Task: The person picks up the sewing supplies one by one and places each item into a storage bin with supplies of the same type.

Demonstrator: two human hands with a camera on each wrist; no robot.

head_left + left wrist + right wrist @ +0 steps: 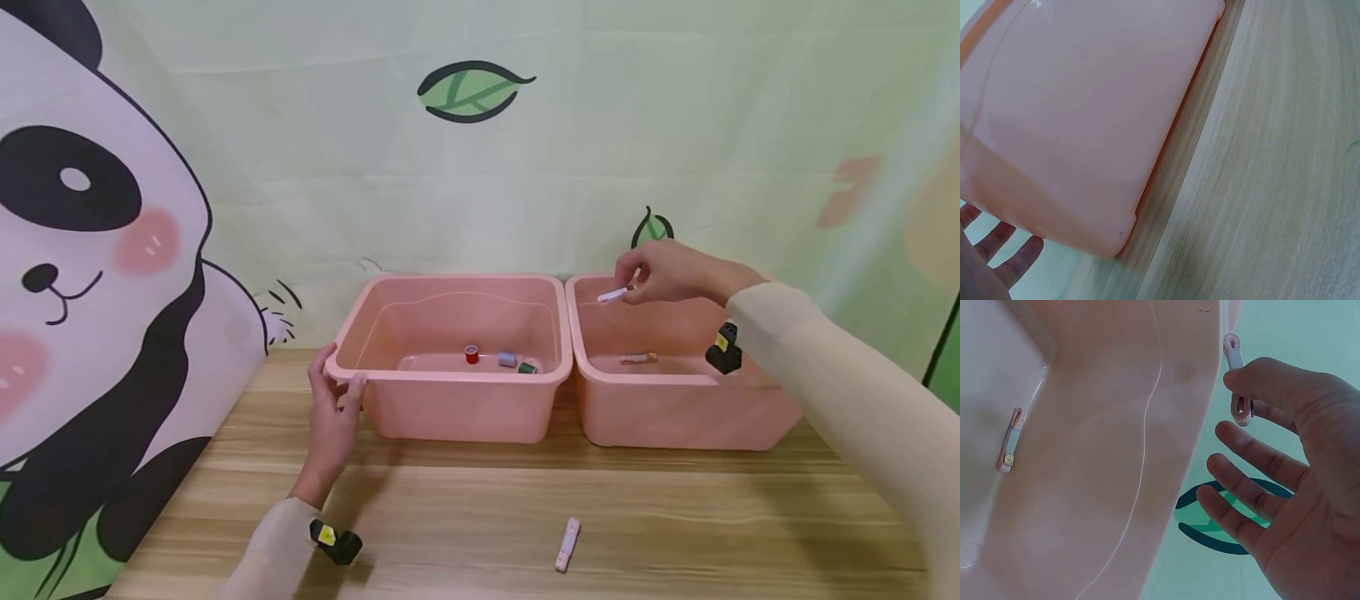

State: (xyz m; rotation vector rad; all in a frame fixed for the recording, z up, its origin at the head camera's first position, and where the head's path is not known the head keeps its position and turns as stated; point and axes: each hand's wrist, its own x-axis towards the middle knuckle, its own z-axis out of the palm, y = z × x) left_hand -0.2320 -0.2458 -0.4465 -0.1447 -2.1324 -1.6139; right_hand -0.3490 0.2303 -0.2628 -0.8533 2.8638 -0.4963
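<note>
Pink-and-white folded tape bundle (1234, 358) is pinched in the right hand's (666, 271) fingers above the right pink rectangular plastic bin (682, 414). The left hand (335, 425) grips the matching bin (457, 408) just left of that bin.

head: even, soft light; faint shadows on table (457, 508) | left wrist: shadow across pink bin (1091, 106) | right wrist: dimmer, small glints
</note>
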